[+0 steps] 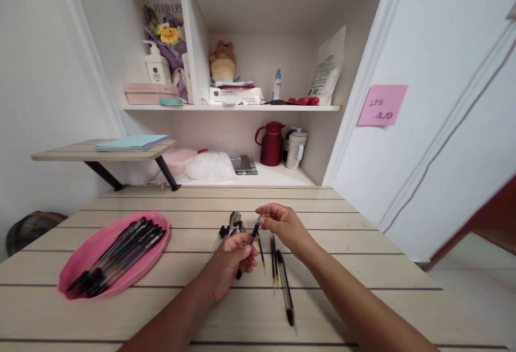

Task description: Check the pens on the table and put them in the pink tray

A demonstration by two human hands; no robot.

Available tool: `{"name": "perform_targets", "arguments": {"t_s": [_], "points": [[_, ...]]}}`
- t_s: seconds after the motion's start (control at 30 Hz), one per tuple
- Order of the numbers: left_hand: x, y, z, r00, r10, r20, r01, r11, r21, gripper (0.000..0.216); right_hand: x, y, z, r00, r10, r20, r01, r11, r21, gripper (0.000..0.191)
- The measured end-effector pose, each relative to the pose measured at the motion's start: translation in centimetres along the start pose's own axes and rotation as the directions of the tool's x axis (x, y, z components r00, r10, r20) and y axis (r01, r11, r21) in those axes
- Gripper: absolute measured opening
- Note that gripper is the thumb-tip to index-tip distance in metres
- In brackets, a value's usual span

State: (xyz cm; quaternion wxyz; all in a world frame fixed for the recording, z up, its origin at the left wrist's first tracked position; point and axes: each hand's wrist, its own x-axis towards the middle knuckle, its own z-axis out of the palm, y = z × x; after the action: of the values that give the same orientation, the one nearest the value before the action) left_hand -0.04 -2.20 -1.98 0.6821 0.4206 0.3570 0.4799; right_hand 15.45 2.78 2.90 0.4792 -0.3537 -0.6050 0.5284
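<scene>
My left hand (229,267) is closed around a black pen (255,231), its upper end pointing up and away from me. At that end my right hand (285,227) pinches the pen between thumb and forefinger; exactly which small part it grips is hard to see. Just beyond my left hand lie loose black pen parts (234,218), partly hidden by it. Thin ink refills (274,263) with yellowish ends rest on the table below my right hand. Beside them lies a longer pen (286,287) with a clear barrel and black ends.
A pink tray (151,258) on the left holds several black pens (124,252). The slatted wooden table (193,314) runs back to a white shelf unit with a red jug (271,145) and a light cup (296,149). A small raised stand (76,150) carries blue notebooks (133,142).
</scene>
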Motion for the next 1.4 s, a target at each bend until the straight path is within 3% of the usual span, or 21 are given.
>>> {"name": "perform_targets", "arguments": {"t_s": [0.17,0.37,0.47,0.6,0.77,0.9,1.07,1.2,1.33,1.4], "points": [[0.44,-0.26,0.05,0.998,0.055,-0.031,-0.054,0.997,0.047,0.026,-0.05,-0.07,-0.16,0.998,0.053,0.019,-0.053,0.998,-0.026,0.019],[0.9,-0.66,0.81,0.973,0.151,-0.173,-0.133,0.985,0.113,0.034,0.42,0.59,-0.36,0.998,0.064,-0.022,-0.066,0.993,-0.1,0.019],[0.94,-0.71,0.84,0.974,0.146,-0.174,-0.126,0.984,0.123,0.033,0.41,0.6,-0.52,0.998,0.056,-0.025,-0.059,0.987,-0.146,0.022],[1.0,-0.75,0.54,0.973,0.144,-0.181,-0.124,0.985,0.119,0.034,0.22,0.28,-0.7,0.995,0.077,0.07,-0.075,0.996,-0.043,0.024],[0.88,-0.63,0.65,0.973,0.139,-0.182,-0.121,0.987,0.105,0.034,0.19,0.36,-0.64,0.998,0.062,0.011,-0.061,0.996,-0.06,0.02],[0.69,-0.46,0.9,0.974,0.144,-0.176,-0.126,0.986,0.109,0.033,0.13,0.41,-0.57,0.993,0.088,0.083,-0.088,0.996,-0.006,0.023],[0.79,-0.64,0.69,0.976,0.131,-0.172,-0.114,0.988,0.108,0.034,0.14,0.51,-0.58,0.996,0.084,0.027,-0.084,0.996,-0.007,0.021],[0.92,-0.83,0.5,0.977,0.129,-0.17,-0.111,0.988,0.111,0.033,0.16,0.5,-0.74,0.991,0.105,0.088,-0.107,0.994,0.021,0.021],[1.01,-0.95,0.37,0.977,0.13,-0.168,-0.112,0.988,0.11,0.032,0.07,0.62,-0.71,0.995,0.097,0.015,-0.097,0.995,-0.002,0.021],[1.02,-0.97,0.29,0.979,0.123,-0.165,-0.107,0.989,0.107,0.031,-0.02,0.64,-0.62,0.993,0.101,0.059,-0.102,0.995,0.021,0.024]]}}
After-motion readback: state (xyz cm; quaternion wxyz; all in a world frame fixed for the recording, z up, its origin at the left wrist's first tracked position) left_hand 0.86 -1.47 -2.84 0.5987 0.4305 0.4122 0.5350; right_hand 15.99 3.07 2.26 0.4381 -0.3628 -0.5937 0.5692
